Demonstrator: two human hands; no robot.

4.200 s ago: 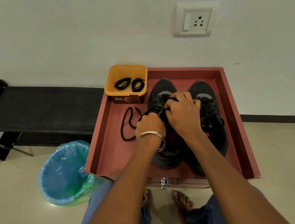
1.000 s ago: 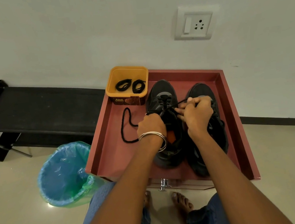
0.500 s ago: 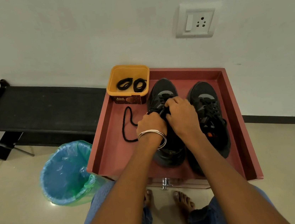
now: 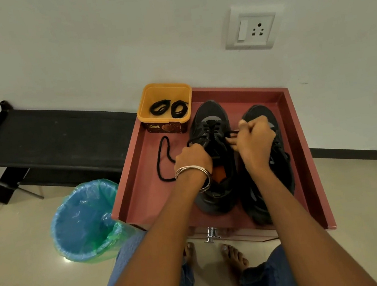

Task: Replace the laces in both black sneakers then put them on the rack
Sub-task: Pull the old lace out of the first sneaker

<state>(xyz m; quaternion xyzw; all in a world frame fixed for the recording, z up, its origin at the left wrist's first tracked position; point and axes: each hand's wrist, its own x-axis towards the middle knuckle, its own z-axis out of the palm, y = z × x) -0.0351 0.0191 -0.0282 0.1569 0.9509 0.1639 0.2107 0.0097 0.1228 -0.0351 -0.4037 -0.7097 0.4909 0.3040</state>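
Head view: two black sneakers stand side by side on the red worktop (image 4: 141,196), toes to the far edge. Left hand (image 4: 192,159) grips the lace (image 4: 163,162) at the left sneaker (image 4: 211,125); right hand (image 4: 254,139) pinches its other end over the right sneaker (image 4: 279,179). Spare laces (image 4: 169,108) lie coiled in the yellow tub (image 4: 163,91), far-left corner.

Your left hand (image 4: 190,158) hides the near eyelets of the left sneaker (image 4: 215,153), and its fingertips are out of sight. Your right hand (image 4: 254,139) and forearm cover most of the right sneaker (image 4: 279,174). The loose lace (image 4: 162,160) disappears behind your left wrist. The rack (image 4: 47,138) is cut off at the left edge.
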